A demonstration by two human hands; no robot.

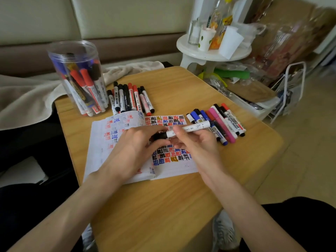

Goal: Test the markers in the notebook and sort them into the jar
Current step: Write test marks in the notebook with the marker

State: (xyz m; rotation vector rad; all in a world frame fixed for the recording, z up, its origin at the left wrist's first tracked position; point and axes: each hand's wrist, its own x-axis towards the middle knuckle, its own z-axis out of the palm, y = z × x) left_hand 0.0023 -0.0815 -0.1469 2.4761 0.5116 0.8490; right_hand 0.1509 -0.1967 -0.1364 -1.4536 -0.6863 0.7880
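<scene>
Worktop (163,206) of light wood carries all that we work with. On it the notebook (101,142) lies open, and its pages show many test marks in red, blue and black. At the far left corner the jar (76,73) stands upright without a lid, and several markers stand in it already. Just beside the jar lies one row of markers (131,99), and a second row (223,120) lies to the right of the notebook. Which row is tested, we cannot tell.

Above the open pages we hold one white marker (189,128), nearly level, with both hands. Our right hand (198,144) grips the barrel with curled fingers (179,132). Our left hand (131,148) pinches the black cap (160,136) at the left end between thumb and fingers (145,128). The cap seems to sit on the marker, and no tip shows.

We judge that the step in hand is the opening of this marker for its test, though it may equally be the closing.

If it is the opening, the next move calls for a straight pull on the cap while the right hand holds the barrel firm. Then the tip goes down to a free line low on the right page.
</scene>
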